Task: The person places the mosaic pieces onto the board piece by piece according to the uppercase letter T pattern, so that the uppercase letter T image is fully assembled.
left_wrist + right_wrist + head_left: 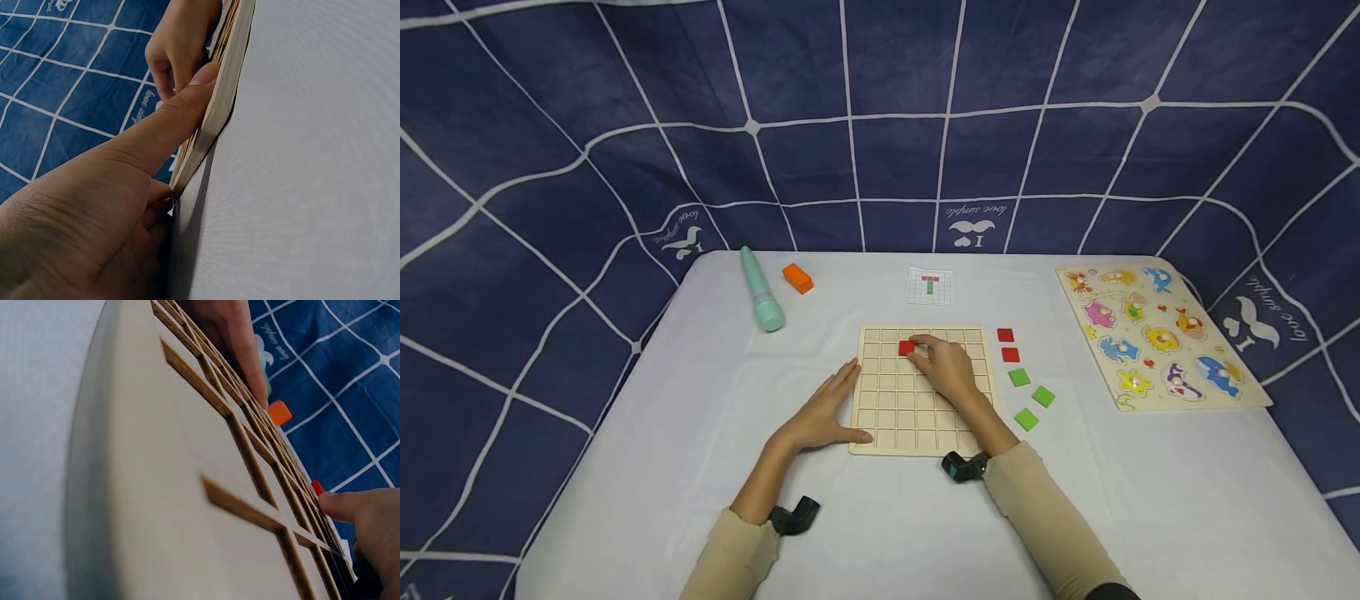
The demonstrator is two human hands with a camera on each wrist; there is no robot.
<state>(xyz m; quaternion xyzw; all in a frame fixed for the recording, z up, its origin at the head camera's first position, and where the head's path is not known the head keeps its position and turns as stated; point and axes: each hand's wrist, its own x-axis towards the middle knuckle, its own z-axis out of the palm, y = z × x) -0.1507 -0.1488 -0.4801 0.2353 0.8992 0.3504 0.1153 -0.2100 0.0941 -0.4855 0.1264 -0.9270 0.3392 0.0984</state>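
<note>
A wooden grid board (887, 417) lies on the white table. My right hand (946, 367) reaches over its upper part and pinches a red square tile (906, 348) between thumb and index finger. In the right wrist view the tile (318, 487) shows as a small red bit at the fingertips, right at the grid. My left hand (822, 414) rests against the board's left side, fingers straight and spread. Its thumb (187, 94) lies over the board's edge near the lower left corner.
Right of the board lie two red tiles (1006, 335) and three green tiles (1043, 396). Behind it is a pattern card (929, 287) with a red and green T. An animal puzzle board (1157, 333) lies far right. A mint-green bottle-shaped object (760, 292) and an orange block (797, 278) lie back left.
</note>
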